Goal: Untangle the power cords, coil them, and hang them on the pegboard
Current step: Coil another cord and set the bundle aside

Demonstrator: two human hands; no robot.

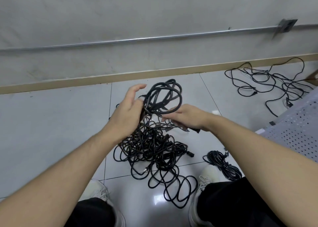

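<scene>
A coil of black power cord (pixel 163 96) is held up over the floor. My left hand (pixel 127 113) grips the coil's lower left side, thumb and forefinger stretched upward. My right hand (pixel 185 116) holds a strand of the same cord at the coil's lower right, with a black plug end (pixel 196 129) sticking out below the wrist. Beneath both hands a big tangled heap of black cords (pixel 154 151) lies on the white floor tiles. A finished, bound coil (pixel 222 165) lies to the right of the heap.
More loose black cords (pixel 271 82) sprawl at the far right near the wall's baseboard. A perforated white panel (pixel 299 132) lies on the right. My white shoes (pixel 206 177) and dark trouser legs frame the heap. A metal conduit (pixel 137 39) runs along the wall.
</scene>
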